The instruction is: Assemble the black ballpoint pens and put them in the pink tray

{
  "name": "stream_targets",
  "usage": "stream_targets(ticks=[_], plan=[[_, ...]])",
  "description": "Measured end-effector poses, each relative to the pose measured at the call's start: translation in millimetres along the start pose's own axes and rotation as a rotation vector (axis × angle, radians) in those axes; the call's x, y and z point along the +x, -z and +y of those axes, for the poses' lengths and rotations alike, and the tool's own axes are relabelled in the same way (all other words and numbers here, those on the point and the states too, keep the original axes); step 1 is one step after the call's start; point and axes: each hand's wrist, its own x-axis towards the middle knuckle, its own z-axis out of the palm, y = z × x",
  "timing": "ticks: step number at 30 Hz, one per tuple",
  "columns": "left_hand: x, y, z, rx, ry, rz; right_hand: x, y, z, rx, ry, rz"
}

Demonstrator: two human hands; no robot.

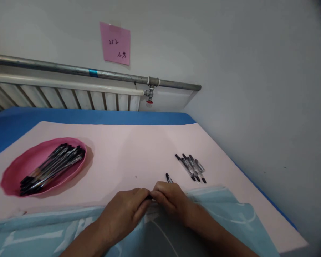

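1. Light-blue cloth [29, 237] with white markings spreads along the near edge of the pink tabletop [139, 150], beneath the person's forearms.
2. At far left, a pink scalloped bowl [21, 166] holds a bundle of black-ended pens [53, 166], lying slantwise and roughly side by side.
3. Behind it, a white radiator [66, 96] runs below a metal pipe [117, 76]; a pink paper note [116, 44] is stuck on the wall above.
4. Near the middle, the left hand [128, 207] pinches a slim black piece [149, 197] between thumb and curled fingers, just above the cloth.
5. Right beside it, the right hand [172, 200] is curled inward, thumb against that piece; whether it grips something within cannot be told.
6. Just beyond its knuckles shows a black-and-clear pen end [169, 177], the rest hidden.
7. Farther right, several loose pens [190, 167] lie close together on the tabletop.
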Motion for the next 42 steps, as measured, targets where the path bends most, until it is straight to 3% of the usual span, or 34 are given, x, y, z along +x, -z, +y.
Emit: stream_targets(ticks=[10,22,29,34,42], plan=[[1,2.0,-3,-0.009,0.042,0.025,-2,5,-4,0.075,0.059,-0.016],[0,0.3,-2,0.061,0.024,-0.001,0,0,3,0.042,-0.004,-0.032],[0,1.6,-2,0.075,0.030,-0.001,-1,3,-2,0.077,0.040,-0.029],[0,1.6,-1,0.088,0.016,-0.005,0,-1,3,0.036,-0.020,-0.039],[-1,1.9,-2,0.067,0.005,0.007,-1,5,-5,0.084,0.023,-0.062]])
